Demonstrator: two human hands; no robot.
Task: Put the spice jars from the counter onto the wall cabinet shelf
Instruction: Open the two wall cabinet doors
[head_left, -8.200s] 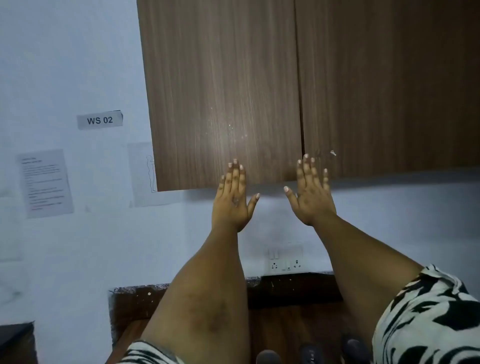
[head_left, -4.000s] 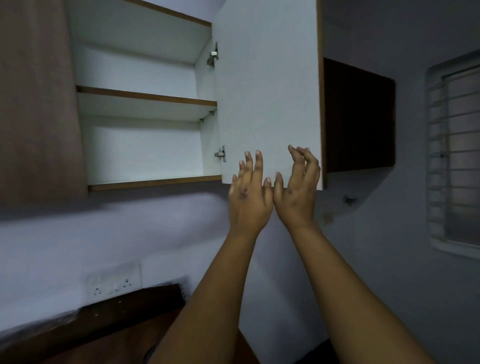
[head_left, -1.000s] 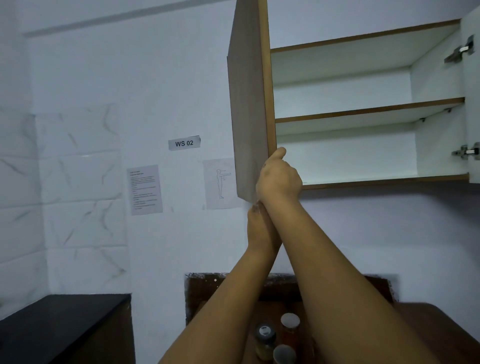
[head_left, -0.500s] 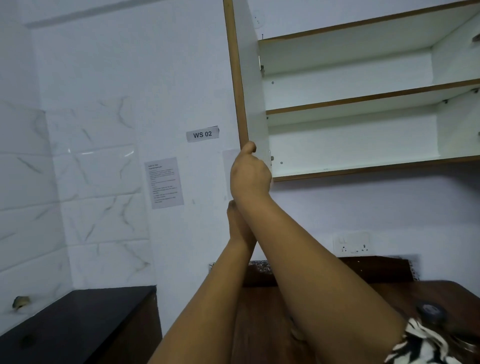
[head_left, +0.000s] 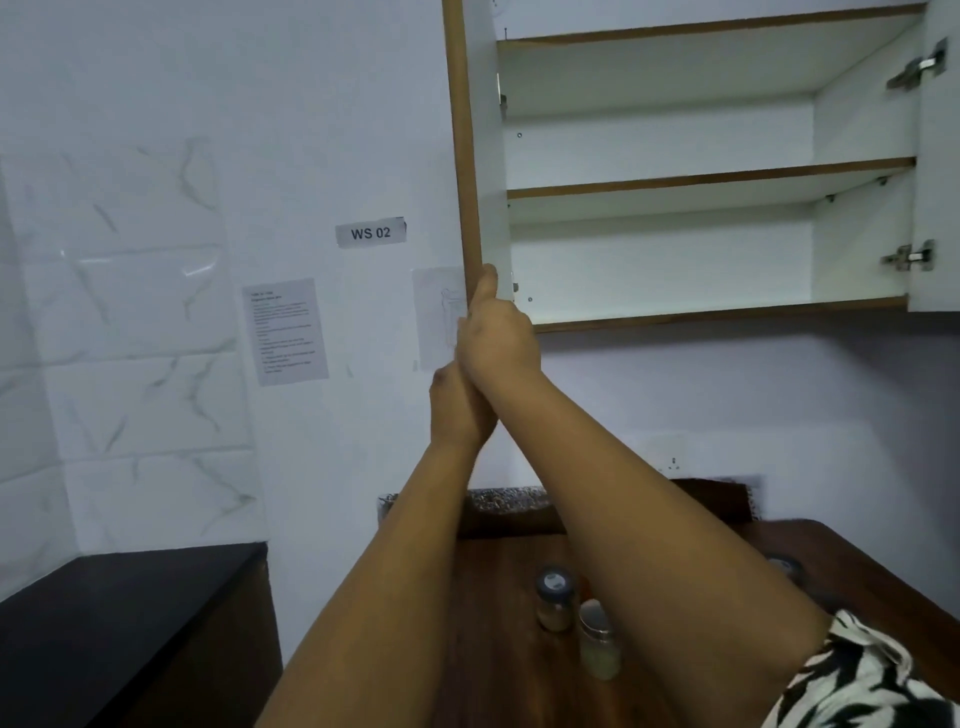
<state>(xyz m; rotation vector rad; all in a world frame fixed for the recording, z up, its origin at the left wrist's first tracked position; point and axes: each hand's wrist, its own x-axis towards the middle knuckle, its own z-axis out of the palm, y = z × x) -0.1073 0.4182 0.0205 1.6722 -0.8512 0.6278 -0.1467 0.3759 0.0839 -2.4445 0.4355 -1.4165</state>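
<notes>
Head view: both arms reach up from the lower edge toward the wall cabinet (head_left: 675, 312), whose two doors stand swung out. The right hand (head_left: 498, 338) is at the lower corner of the left door (head_left: 462, 156); its grip is curled round the door's brown edge, the thumb lying up along that edge and the fingers wrapped out of sight behind it. The left hand (head_left: 457, 410) sits just below, at about 7 o'clock from the right hand, touching the right wrist. Its fingers are hidden behind the right hand, so I cannot tell whether its grip is spread or closed.

Inside the cabinet the middle shelf (head_left: 711, 179) runs across, with the bottom shelf (head_left: 675, 291) under it, both white with brown front edges. The right door (head_left: 940, 156) shows only as a white strip at 3 o'clock, with two metal hinges.

The spice jars stand on the dark wooden bench (head_left: 493, 649) at about 6 o'clock, under the right forearm: a dark-lidded jar (head_left: 555, 597) with tan contents, and just beside it at its 5 o'clock a silver-lidded jar (head_left: 598, 644) with pale contents. Something red shows between them, too hidden to name.

On the white wall at 9 o'clock from the hands hang a label reading "WS 02" (head_left: 370, 233) and a printed sheet (head_left: 285, 330). A black counter (head_left: 104, 613) fills the lower left corner. A black-and-white patterned sleeve (head_left: 862, 680) shows at the lower right.
</notes>
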